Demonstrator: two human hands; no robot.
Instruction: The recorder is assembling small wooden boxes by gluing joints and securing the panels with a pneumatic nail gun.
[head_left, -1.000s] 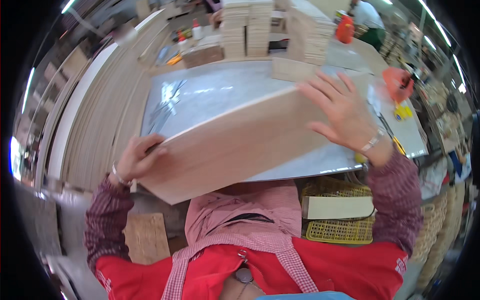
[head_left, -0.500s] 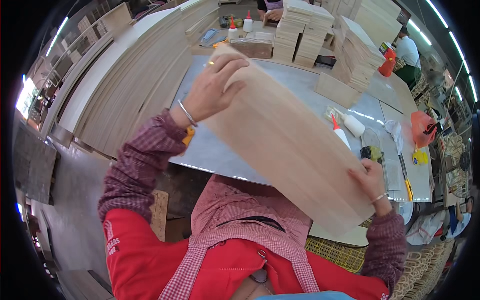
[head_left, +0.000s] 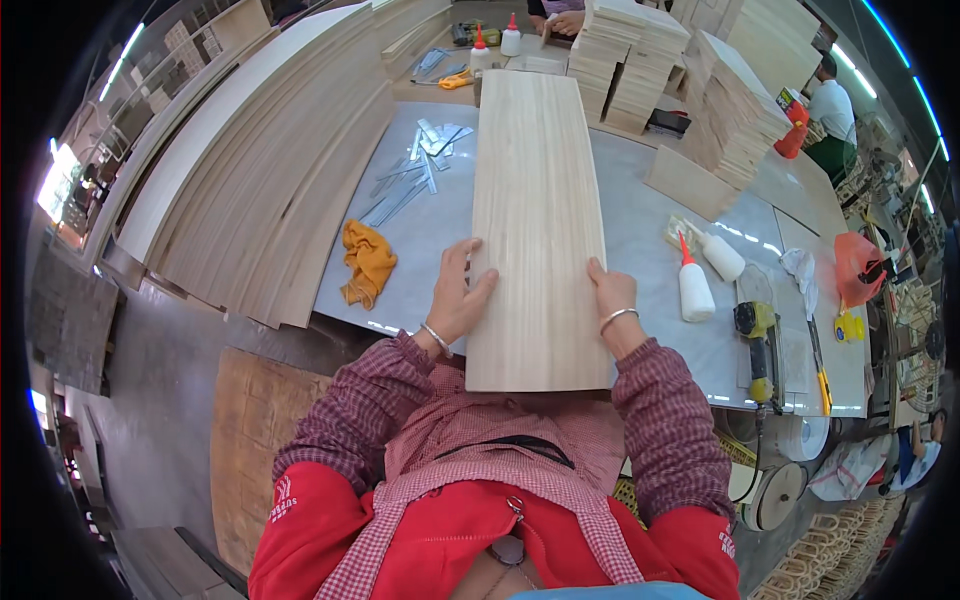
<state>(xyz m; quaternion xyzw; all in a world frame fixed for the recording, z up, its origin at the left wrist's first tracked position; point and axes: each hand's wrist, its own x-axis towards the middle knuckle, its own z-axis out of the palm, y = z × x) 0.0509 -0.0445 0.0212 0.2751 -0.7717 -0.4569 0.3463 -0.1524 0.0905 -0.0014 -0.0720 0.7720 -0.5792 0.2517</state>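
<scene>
A long pale wooden board (head_left: 537, 220) lies lengthwise in front of me, its near end reaching the table's front edge. My left hand (head_left: 464, 296) grips its left edge, thumb on top. On the opposite edge my right hand (head_left: 612, 298) is closed the same way, with its lower fingers hidden under the wood. To the left of the board are a crumpled orange cloth (head_left: 367, 262) and a scatter of thin metal strips (head_left: 410, 178). Right of it stand a white glue bottle with a red tip (head_left: 695, 285) and another white bottle (head_left: 722, 257) lying tilted.
Long boards (head_left: 270, 170) are stacked at the left. Short wooden pieces form piles (head_left: 735, 115) at the back right. A yellow-green air nailer (head_left: 757, 340) with a hose lies near the right edge, beside a yellow-handled cutter (head_left: 823, 385). Another person's hand (head_left: 566, 24) shows at the far side.
The board was slanted and raised between my hands; now it lies straight ahead. My left hand came down from its far end, and my right hand moved left and slightly away from me.
</scene>
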